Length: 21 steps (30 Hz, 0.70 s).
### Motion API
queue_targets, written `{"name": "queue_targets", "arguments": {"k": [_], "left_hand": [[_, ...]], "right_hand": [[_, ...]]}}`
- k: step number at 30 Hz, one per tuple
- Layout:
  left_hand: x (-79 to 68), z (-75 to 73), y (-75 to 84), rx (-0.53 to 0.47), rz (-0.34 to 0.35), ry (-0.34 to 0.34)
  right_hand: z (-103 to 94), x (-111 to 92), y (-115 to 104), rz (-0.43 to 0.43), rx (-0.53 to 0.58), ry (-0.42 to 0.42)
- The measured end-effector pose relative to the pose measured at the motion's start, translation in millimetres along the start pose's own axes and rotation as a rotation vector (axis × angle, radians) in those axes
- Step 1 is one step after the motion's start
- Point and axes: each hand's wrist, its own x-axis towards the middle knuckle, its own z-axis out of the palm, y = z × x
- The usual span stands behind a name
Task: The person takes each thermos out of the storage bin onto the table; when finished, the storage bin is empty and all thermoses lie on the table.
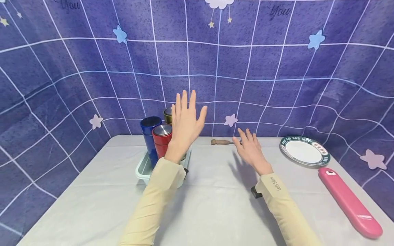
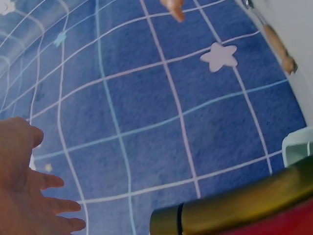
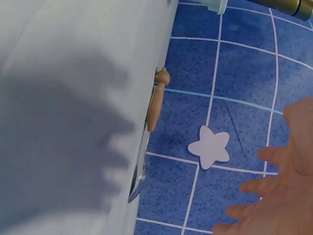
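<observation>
My left hand is raised with fingers straight and spread, holding nothing. It is in front of a pale mint plastic bin holding a blue thermos, a red thermos and an olive-gold thermos, the last partly hidden by the hand. Held above the table, my right hand has its fingers extended and grips nothing. Behind it lies a metal utensil with a turned wooden handle; its spoon-like metal end shows in the right wrist view.
A white plate with a dark green patterned rim lies at the back right of the white-covered table. Nearer along the right edge is a long pink case with an eye design. A blue-purple grid-patterned curtain stands behind the table.
</observation>
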Motion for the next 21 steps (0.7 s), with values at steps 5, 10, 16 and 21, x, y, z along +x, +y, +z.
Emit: {"name": "queue_targets", "arguments": {"k": [5, 10, 16, 21], "left_hand": [[-3.0, -16.3, -10.5, -0.034, -0.024, 0.048], [-7.3, -34.6, -23.3, -0.072, -0.052, 0.092], [-12.1, -52.3, -38.3, -0.097, -0.093, 0.129], [-18.8, -60.4, -55.7, -0.109, -0.120, 0.164]], "right_hand": [[-0.3, 0, -2, -0.014, 0.005, 0.010], [-0.8, 0, -4, -0.021, 0.027, 0.007], [-2.0, -2, -3, -0.011, 0.045, -0.003], [-2.7, -4, -7, -0.020, 0.063, 0.003]]}}
